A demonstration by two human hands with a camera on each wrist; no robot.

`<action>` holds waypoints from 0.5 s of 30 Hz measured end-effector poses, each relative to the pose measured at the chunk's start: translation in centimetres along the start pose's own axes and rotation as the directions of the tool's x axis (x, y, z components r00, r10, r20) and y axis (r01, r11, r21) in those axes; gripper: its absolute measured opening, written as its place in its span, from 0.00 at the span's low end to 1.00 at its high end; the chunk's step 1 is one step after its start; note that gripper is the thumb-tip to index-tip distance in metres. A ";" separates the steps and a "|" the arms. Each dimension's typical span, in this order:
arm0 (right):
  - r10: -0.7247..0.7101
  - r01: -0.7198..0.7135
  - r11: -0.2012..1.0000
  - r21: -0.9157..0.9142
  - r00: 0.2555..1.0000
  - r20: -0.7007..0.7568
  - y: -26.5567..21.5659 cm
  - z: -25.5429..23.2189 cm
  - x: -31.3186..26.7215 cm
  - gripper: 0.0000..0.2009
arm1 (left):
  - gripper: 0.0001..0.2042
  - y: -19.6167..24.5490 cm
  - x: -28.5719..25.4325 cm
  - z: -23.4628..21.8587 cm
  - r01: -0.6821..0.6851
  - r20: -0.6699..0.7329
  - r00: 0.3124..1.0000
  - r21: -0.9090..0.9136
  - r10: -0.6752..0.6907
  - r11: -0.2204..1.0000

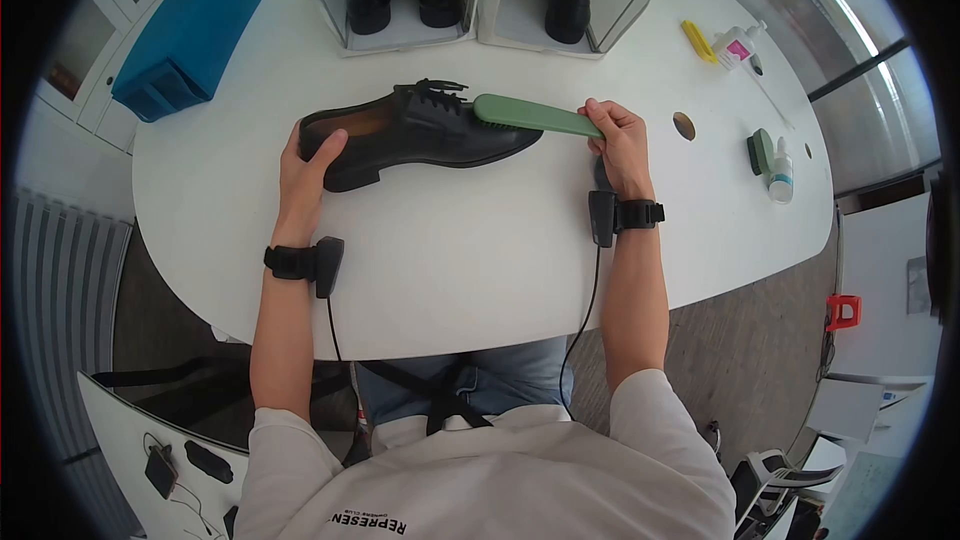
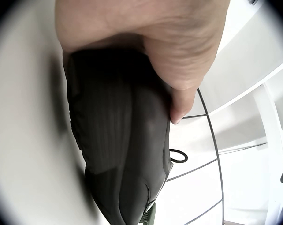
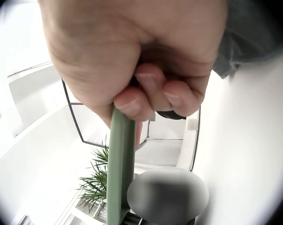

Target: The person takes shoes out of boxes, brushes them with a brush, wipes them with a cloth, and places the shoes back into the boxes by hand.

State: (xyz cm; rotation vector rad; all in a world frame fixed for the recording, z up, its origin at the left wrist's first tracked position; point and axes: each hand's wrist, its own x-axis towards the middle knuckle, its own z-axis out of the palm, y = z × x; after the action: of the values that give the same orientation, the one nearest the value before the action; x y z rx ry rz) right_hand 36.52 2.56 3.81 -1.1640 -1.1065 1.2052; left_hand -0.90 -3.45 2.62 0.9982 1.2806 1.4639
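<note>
So, the big white oval table (image 1: 470, 280) takes up most of the view, with a blue case (image 1: 195, 25) at the far left. Two white boxes (image 1: 330, 10) sit side by side along the far edge, two dark shoes in one and a single one in the other. Front and centre is the black lace-up shoe (image 1: 420, 138), right between the hands, toe pointing towards the right one. The left hand (image 1: 303, 165) has its heel end, thumb hooked over the collar and fingers wrapped round the back, so a proper grip. The right hand (image 1: 622, 145) is curled round the handle end of a green brush (image 1: 535, 118), just beyond the toe and not touching the shoe itself. The brush reaches back from that hand, its head lying over the toe and up near the laces. Smaller stuff is off to the right: a bottle with a pink label (image 1: 737, 47), a clear bottle (image 1: 782, 175) and a yellow thing (image 1: 698, 41) I can't identify
</note>
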 end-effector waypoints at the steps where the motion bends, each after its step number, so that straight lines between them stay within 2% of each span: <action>1: -0.009 0.008 1.000 -0.010 1.000 -0.023 -0.1 0.1 0.0 0.11 | 0.25 0.1 0.0 0.0 -0.007 0.019 1.000 0.012 0.007 1.000; 2: -0.012 0.012 1.000 -0.007 1.000 -0.027 -0.1 0.0 0.1 0.11 | 0.25 0.2 0.1 -0.1 -0.011 0.023 1.000 0.014 0.010 1.000; 4: 0.032 -0.026 0.997 -0.078 0.997 0.074 0.0 -0.1 0.0 0.12 | 0.24 -0.1 0.1 -0.1 -0.008 0.013 1.000 0.005 0.008 1.000; 8: 0.002 0.000 0.999 -0.052 0.999 0.048 -0.1 0.0 0.0 0.12 | 0.24 0.1 0.2 -0.2 -0.030 0.068 0.997 0.053 0.026 0.998; 11: -0.020 0.022 0.999 0.030 0.999 -0.042 0.3 -0.1 0.0 0.11 | 0.24 -0.1 0.0 -0.1 -0.014 0.027 1.000 0.010 0.013 1.000; 13: -0.031 0.027 0.964 0.266 0.999 0.013 0.3 0.1 0.0 0.09 | 0.24 0.2 -0.1 0.1 0.006 0.016 1.000 -0.034 -0.005 0.999; 15: -0.048 0.031 0.943 0.332 0.998 0.043 0.5 0.6 0.1 0.09 | 0.25 0.1 0.2 0.0 -0.023 0.023 0.999 -0.002 0.023 1.000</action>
State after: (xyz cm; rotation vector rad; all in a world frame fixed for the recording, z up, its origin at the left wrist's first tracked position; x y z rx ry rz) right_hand 35.86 2.74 3.32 -0.8535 -0.9151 1.3358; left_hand -0.99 -3.25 2.75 1.0290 1.2554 1.4671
